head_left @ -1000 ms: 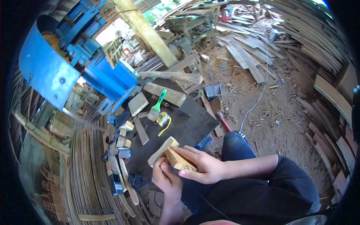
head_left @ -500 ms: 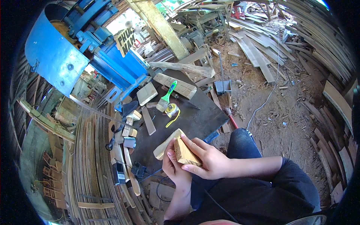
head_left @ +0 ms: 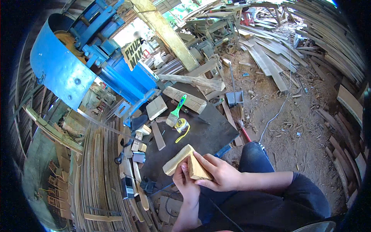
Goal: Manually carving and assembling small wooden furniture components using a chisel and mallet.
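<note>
Both hands are closed around a short wooden block [head_left: 198, 170] with a pale, wedge-like face, in front of my body. My left hand [head_left: 187, 185] grips its left end, the thumb pressed up along it. From the right, my right hand [head_left: 224, 173] wraps over the block, fingers along the top edge and thumb beneath. Just beyond the left fingers is a longer pale piece of wood [head_left: 177, 159]; whether the left hand also touches it, I cannot tell. Behind it, on the dark tabletop [head_left: 208, 129], lie a green-handled paintbrush [head_left: 176, 110] and a yellow tape measure [head_left: 181, 124].
A large blue machine [head_left: 65, 65] with a blade rises at the left. Wood blocks [head_left: 185, 99] lie on the table's far side. Stacked planks [head_left: 102, 166] stand at left. A long-handled dustpan [head_left: 234, 97] and a broom [head_left: 242, 125] are beyond the table's right edge.
The whole view has shifted, so the scene sits slightly lower and further right. The block has turned a little in my hands, showing more of its pale face.
</note>
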